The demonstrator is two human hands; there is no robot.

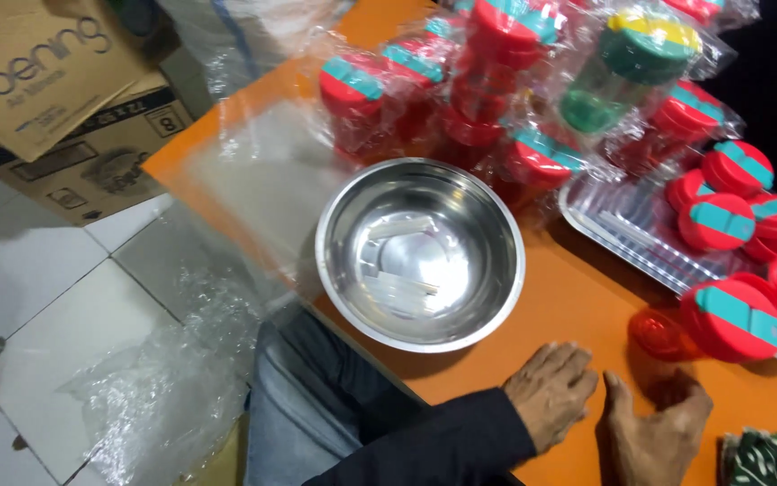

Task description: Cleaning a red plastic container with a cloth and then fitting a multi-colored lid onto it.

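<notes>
left hand (552,392) lies flat, palm down, fingers together on the orange table (578,297), just in front of the steel bowl (420,254); dark sleeve (433,445) runs back from it. it holds nothing. right hand (657,432) sits just right of the left one, thumb up and spread wide from a loose curl of fingers, empty, resting on the table. a green patterned thing (762,461) lies right of that hand, at the frame's bottom edge; can't tell what it is. jeans-clad leg (303,405) shows below the bowl, under the table edge.

bowl is empty and shiny, near the table's front edge. a small red container w/o lid (654,333) stands right of the bowl, near the right hand's thumb. a red lid w/ teal flap (737,318) is beside it, further right of the bowl.

beyond & right of the bowl: a clear plastic tray (627,232) with more red lids (722,220) piled on and next to it. behind the bowl: stacked red containers in clear wrap (478,99), and one green jar w/ yellow top (627,72).

left of the bowl, loose clear plastic sheet (244,180) covers the table corner. crumpled plastic (150,387) lies on the white floor tiles (46,297), lower left of the bowl. cardboard boxes (55,99) far left.
</notes>
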